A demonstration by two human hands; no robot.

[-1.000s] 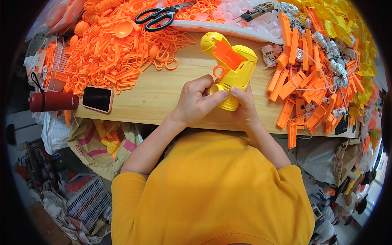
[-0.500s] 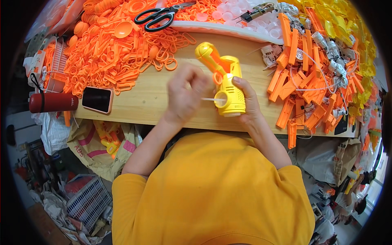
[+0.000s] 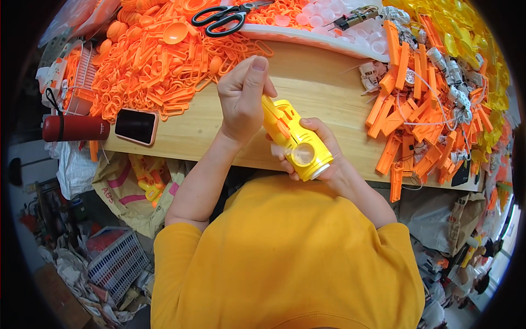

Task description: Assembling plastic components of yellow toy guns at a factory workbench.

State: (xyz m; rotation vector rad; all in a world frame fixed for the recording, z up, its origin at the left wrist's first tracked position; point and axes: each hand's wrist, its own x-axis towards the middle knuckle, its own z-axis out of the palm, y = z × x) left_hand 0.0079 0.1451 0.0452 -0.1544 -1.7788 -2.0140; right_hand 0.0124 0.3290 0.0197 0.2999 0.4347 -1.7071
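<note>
Yellow plastic toy body with orange trim [image 3: 293, 137] cradled above the wooden worktop [image 3: 323, 104] edge in the curled right hand [image 3: 323, 156], round end tilted toward the face for inspection, left hand [image 3: 244, 96] pinched closed on its upper tip.

Bright, even light falls on my pale wooden counter [image 3: 329, 93], with only soft shadows beneath my hands. Past the counter's near edge the floor clutter turns dim. The fisheye bends the counter's edges, and a black rim rings everything.
</note>
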